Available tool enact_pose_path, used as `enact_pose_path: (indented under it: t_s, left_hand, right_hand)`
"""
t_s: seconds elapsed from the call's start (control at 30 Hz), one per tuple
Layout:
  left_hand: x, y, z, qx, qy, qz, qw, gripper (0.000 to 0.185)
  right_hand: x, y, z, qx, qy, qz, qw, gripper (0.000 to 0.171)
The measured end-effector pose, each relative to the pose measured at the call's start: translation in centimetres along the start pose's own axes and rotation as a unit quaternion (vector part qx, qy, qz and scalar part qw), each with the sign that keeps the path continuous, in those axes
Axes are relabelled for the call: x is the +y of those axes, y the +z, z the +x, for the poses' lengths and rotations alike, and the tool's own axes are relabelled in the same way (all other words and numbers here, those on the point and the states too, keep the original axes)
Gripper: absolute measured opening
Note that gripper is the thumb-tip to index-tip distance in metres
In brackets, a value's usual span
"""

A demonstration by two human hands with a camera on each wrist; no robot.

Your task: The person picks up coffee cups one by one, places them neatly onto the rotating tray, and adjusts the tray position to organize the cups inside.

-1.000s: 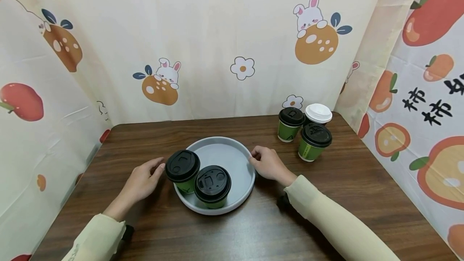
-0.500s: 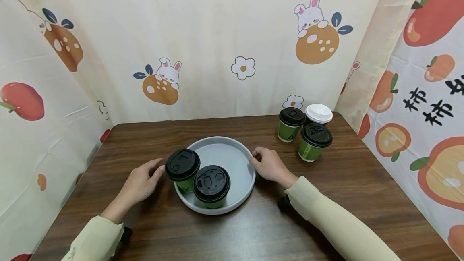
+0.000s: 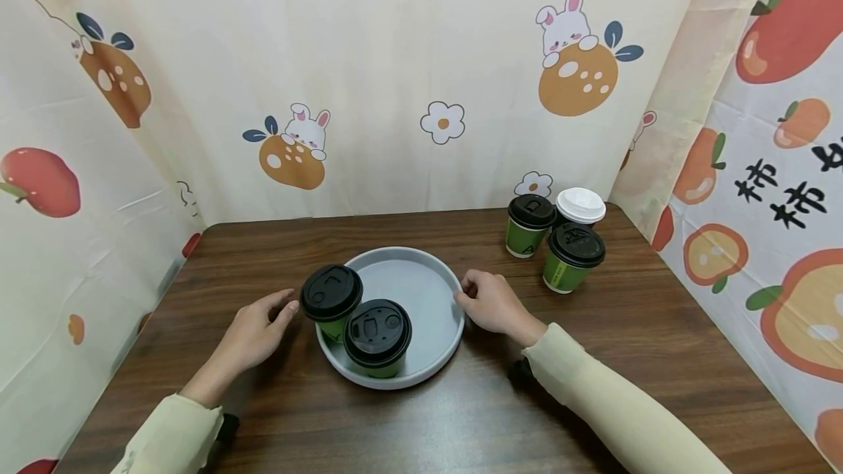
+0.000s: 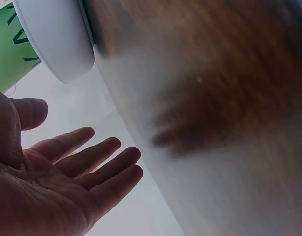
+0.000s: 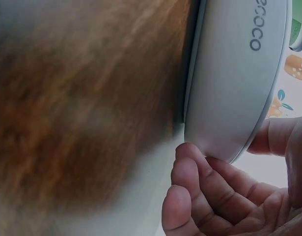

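Tray: grey round tray [image 3: 431, 291] at frame centre on the bench [image 3: 658, 328].
Cups on tray: two green black-lidded cups [image 3: 331, 300] at its left side.
Left hand [image 3: 253, 331]: fingers relaxed and straight, just left of the tray, holding nothing.
Right hand [image 3: 490, 302]: fingers curled on the tray's right rim.
Other cups: three cups [image 3: 569, 254], upper right of the bench.

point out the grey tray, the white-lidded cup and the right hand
grey tray [image 3: 421, 291]: head view, bare floor of the tray behind its two cups
white-lidded cup [image 3: 580, 205]: head view, middle of the white lid
right hand [image 3: 490, 303]: head view, back of the hand at the tray's rim
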State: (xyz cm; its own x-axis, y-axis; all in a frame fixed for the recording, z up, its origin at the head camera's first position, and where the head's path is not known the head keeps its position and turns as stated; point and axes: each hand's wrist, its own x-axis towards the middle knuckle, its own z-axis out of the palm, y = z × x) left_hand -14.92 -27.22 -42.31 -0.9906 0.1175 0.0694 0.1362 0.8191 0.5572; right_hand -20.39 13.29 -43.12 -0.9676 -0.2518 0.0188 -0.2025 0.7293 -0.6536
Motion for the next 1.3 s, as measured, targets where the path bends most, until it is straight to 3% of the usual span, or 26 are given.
enact_pose_path:
  t_s: [0.63,1.3]
  left_hand:
    - [0.4,-0.1,-0.5,0.001,-0.007,0.002,1.0000,0.055]
    - [0.7,0.1,-0.6,-0.003,-0.015,-0.026,0.9996,0.055]
  right_hand:
    - [-0.2,0.1,-0.9,0.011,-0.002,-0.027,1.000,0.009]
    - [-0.3,0.1,-1.6,0.004,-0.013,-0.043,0.999,0.017]
